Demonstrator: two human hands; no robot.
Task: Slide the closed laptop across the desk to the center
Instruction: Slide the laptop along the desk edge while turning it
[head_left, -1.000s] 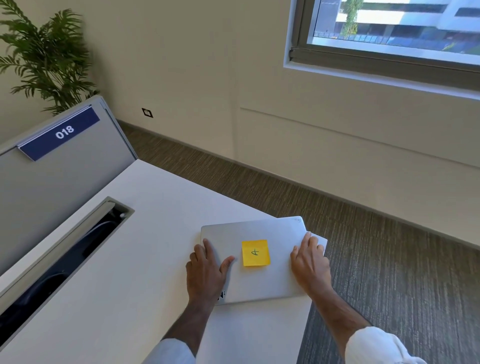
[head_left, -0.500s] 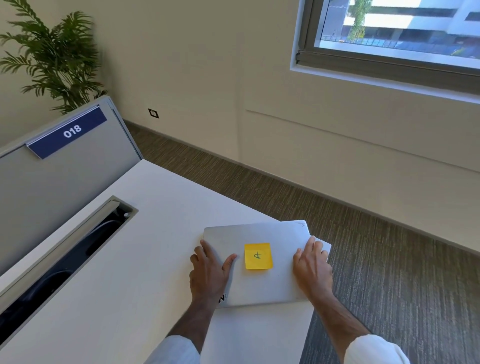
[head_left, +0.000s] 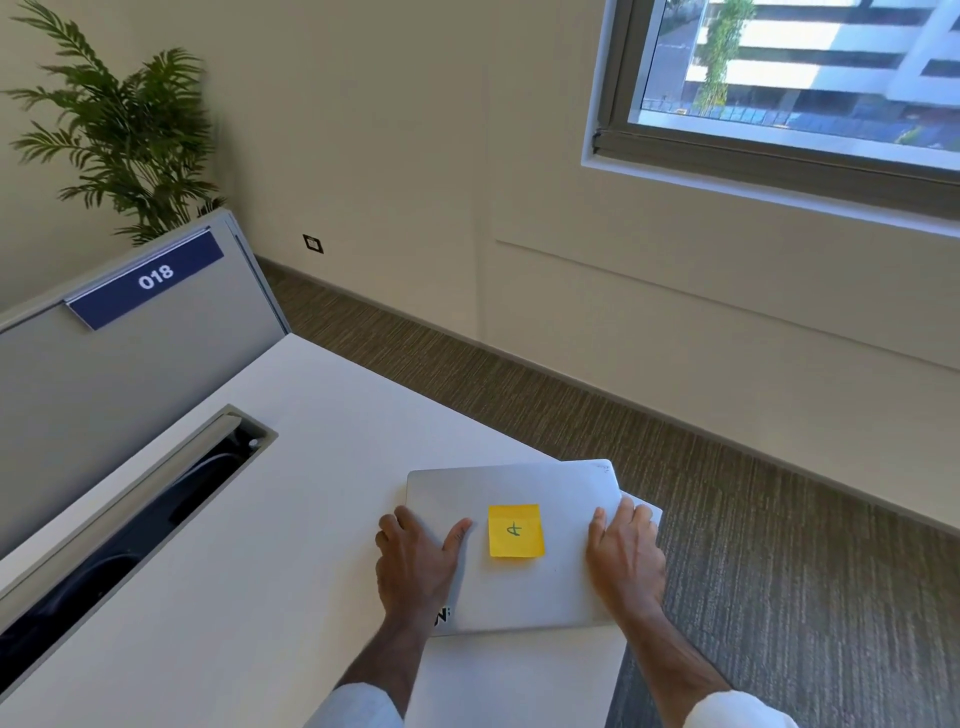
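**Both hands flat on the closed laptop at the desk corner**

White desk top is carrying a closed silver laptop at its right corner. Left hand is pressing its left edge, fingers spread wide; right hand is lying over its right edge, fingers loosely together. Between the thumbs, a yellow square sticky note is sitting.

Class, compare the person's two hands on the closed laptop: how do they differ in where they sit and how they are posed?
The left hand lies at the laptop's left edge, thumb spread toward the yellow sticky note; the right hand lies at the right edge, fingers together.

The left hand's outer fingers reach over the edge toward the desk; the right hand's fingers point to the far right corner, near the desk's edge.

Both rest palm down, flat.
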